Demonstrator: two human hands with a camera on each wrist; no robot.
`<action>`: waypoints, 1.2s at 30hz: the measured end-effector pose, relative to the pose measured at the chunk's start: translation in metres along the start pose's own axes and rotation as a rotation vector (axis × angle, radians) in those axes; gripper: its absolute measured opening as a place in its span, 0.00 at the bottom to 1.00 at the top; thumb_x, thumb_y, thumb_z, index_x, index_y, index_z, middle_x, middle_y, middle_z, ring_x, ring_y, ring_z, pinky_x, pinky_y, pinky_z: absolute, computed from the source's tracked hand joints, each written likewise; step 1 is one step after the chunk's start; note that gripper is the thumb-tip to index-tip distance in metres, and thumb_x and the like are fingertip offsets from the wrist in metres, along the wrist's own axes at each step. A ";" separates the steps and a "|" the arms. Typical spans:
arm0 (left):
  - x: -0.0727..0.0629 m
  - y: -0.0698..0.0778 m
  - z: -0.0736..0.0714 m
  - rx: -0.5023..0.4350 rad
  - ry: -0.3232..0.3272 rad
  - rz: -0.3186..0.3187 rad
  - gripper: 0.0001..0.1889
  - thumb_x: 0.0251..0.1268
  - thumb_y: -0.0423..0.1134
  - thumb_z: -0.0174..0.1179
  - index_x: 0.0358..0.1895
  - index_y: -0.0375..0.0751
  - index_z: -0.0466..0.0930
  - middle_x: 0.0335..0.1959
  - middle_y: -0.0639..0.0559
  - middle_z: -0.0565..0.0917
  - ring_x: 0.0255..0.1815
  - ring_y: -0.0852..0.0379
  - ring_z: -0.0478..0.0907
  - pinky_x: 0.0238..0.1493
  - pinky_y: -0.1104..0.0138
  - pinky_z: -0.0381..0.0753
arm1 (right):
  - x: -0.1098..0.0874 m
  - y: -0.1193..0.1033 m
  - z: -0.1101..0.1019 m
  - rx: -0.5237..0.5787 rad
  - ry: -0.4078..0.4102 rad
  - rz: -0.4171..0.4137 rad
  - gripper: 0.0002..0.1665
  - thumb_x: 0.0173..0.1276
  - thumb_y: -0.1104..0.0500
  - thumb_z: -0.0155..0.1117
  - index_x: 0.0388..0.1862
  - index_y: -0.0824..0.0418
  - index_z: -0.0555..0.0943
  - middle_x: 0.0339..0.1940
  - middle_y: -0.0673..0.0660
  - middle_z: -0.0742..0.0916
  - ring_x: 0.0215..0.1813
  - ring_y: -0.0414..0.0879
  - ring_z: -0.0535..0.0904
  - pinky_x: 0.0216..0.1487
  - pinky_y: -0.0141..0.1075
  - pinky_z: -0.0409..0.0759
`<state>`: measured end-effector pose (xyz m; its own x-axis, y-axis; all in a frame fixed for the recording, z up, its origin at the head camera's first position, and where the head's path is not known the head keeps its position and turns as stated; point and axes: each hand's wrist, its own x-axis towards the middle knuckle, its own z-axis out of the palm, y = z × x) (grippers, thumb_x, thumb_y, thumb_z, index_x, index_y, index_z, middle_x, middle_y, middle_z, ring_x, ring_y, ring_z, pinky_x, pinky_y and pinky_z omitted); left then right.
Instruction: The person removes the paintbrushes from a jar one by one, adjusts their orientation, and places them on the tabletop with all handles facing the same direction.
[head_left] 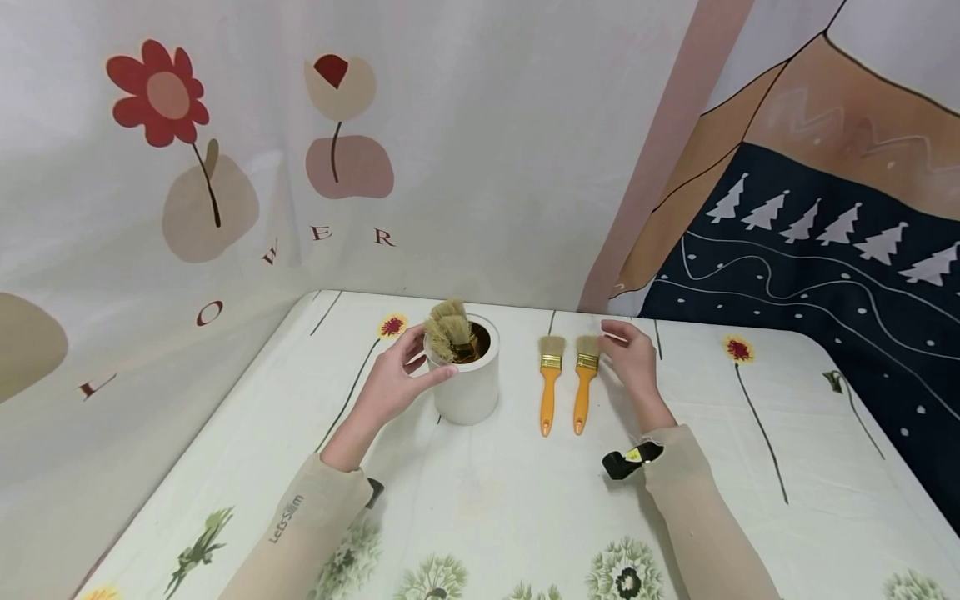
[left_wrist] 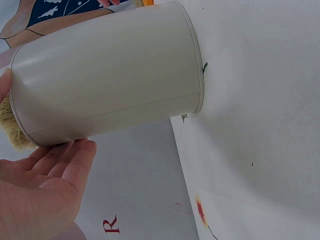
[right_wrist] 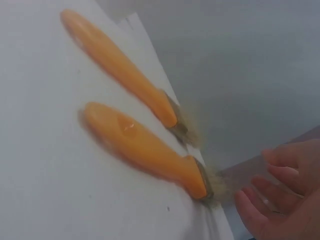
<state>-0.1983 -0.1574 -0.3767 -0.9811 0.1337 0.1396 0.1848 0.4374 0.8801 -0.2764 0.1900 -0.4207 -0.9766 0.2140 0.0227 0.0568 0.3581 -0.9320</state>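
A white cylindrical container [head_left: 467, 396] stands upright on the table, with several paintbrushes [head_left: 450, 329] in it, bristles up. My left hand [head_left: 392, 375] holds it near the rim, thumb on the near side and fingers along the left wall. In the left wrist view those fingers [left_wrist: 75, 160] touch the container wall [left_wrist: 110, 75]. To the right lie two flat paintbrushes with orange handles, a left one [head_left: 549, 392] and a right one [head_left: 583, 390], bristles pointing away from me. Beside the right brush's bristles, my right hand [head_left: 632, 358] has loosely bent fingers and holds nothing.
A white cloth printed with flowers covers the table [head_left: 495, 500]. Behind it hangs a white curtain [head_left: 480, 167] with flower prints, and a dark blue fabric with white trees [head_left: 825, 250] hangs at the right. Black straps [head_left: 630, 460] sit at my wrists.
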 end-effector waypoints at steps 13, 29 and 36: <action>0.000 0.000 0.000 0.005 -0.001 -0.006 0.42 0.61 0.43 0.71 0.75 0.37 0.60 0.72 0.35 0.70 0.74 0.41 0.67 0.74 0.52 0.71 | -0.009 -0.021 0.005 0.055 -0.037 -0.031 0.23 0.73 0.62 0.60 0.65 0.64 0.76 0.66 0.63 0.81 0.68 0.55 0.78 0.71 0.42 0.78; 0.001 0.001 0.000 0.010 -0.008 -0.018 0.42 0.61 0.44 0.71 0.76 0.37 0.59 0.73 0.36 0.69 0.75 0.41 0.67 0.75 0.52 0.70 | -0.021 -0.043 0.018 0.096 -0.097 -0.074 0.23 0.74 0.61 0.62 0.66 0.62 0.76 0.65 0.61 0.81 0.67 0.54 0.78 0.72 0.44 0.77; 0.001 0.001 0.000 0.002 -0.006 -0.010 0.42 0.61 0.43 0.71 0.75 0.36 0.60 0.73 0.35 0.69 0.75 0.41 0.67 0.75 0.52 0.70 | -0.028 -0.054 0.026 0.115 -0.113 -0.109 0.23 0.73 0.62 0.63 0.65 0.62 0.76 0.65 0.62 0.82 0.66 0.55 0.79 0.71 0.44 0.77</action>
<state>-0.1986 -0.1570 -0.3753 -0.9826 0.1346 0.1282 0.1752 0.4401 0.8807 -0.2576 0.1410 -0.3806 -0.9931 0.0739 0.0911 -0.0684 0.2661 -0.9615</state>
